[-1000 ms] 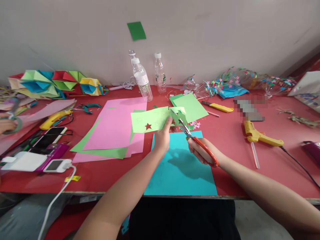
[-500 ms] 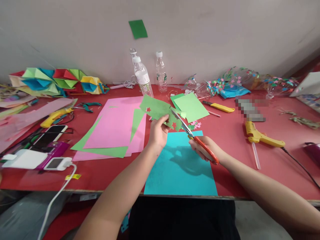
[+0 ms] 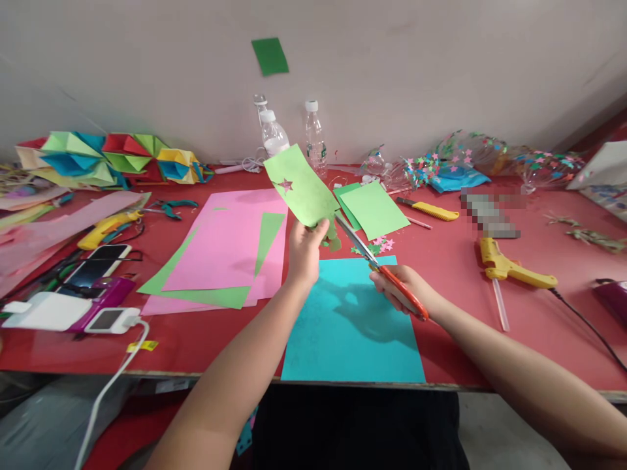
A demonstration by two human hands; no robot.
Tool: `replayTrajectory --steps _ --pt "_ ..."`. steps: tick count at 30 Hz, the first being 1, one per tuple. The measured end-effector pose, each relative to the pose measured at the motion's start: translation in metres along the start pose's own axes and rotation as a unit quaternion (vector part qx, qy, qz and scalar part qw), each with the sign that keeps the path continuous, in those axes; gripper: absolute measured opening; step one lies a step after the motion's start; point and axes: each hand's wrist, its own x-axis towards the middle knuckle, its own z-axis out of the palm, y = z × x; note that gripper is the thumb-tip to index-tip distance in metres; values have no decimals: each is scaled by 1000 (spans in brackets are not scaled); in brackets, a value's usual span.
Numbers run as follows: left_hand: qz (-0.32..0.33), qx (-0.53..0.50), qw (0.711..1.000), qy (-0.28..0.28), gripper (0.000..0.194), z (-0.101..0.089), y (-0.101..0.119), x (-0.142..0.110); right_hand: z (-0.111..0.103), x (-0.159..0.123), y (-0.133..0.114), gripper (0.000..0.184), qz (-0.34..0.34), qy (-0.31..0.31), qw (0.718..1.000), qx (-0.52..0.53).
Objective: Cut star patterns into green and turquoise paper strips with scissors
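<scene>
My left hand pinches the lower end of a light green sheet of paper, which is tilted up and has a star-shaped hole near its left edge. My right hand grips the red handles of a pair of scissors. Their blades point up and left, with the tips close to the green paper's lower right corner. Under both hands a blue sheet of paper lies at the table's front edge. Several small paper stars lie just beyond it.
Pink sheets with green pieces lie left. Behind are plastic bottles, green squares and a yellow utility knife. A yellow glue gun with a cord lies right. Phones, a power strip and pliers are at left.
My left hand has turned the green paper more upright and moved it slightly left, away from the scissor blades. The right hand and the scissors have hardly moved.
</scene>
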Motion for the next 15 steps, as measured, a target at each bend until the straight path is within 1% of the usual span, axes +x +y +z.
replayTrajectory --steps 3,5,8,10,12,15 --pt "-32 -69 996 -44 31 3 1 3 3 -2 -1 54 -2 4 1000 6" --pt "-31 -73 996 -45 29 4 1 3 5 -2 -2 54 -1 7 1000 11" --pt "3 -9 999 -37 23 1 1 2 5 -2 0 54 -2 1 1000 12" --pt "25 47 998 -38 23 -2 0 2 3 -2 1 54 -6 -5 1000 4" --pt "26 77 996 -31 25 -5 -1 2 1 -1 1 53 -10 -8 1000 -4" --pt "4 82 997 -11 27 -8 -5 6 -1 -1 1 52 -15 -8 1000 -11"
